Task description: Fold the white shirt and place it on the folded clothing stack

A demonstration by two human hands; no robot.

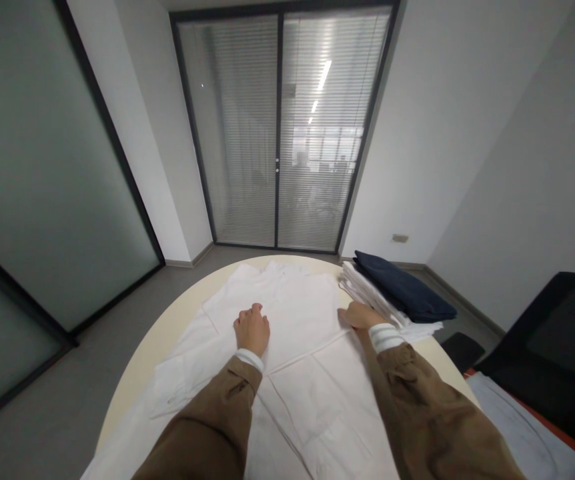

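A white shirt [297, 300] lies spread over the round cream table [140, 357], with seams and folds showing and its lower part running towards me. On its upper left area rests my left hand [252, 330], back up, its fingers slightly bent and apart on the cloth. My right hand [359, 315] is at the shirt's right edge, fingers closed together on the fabric there; the fingertips are partly hidden. Both of my arms wear brown sleeves with pale cuffs.
Right of my right hand, folded white clothes [367, 287] lie stacked at the table's edge under a folded navy garment [400, 283]. A black mesh chair [557, 340] stands at the right, with a light cloth [522, 427] on its seat. Glass doors with blinds [277, 133] are ahead.
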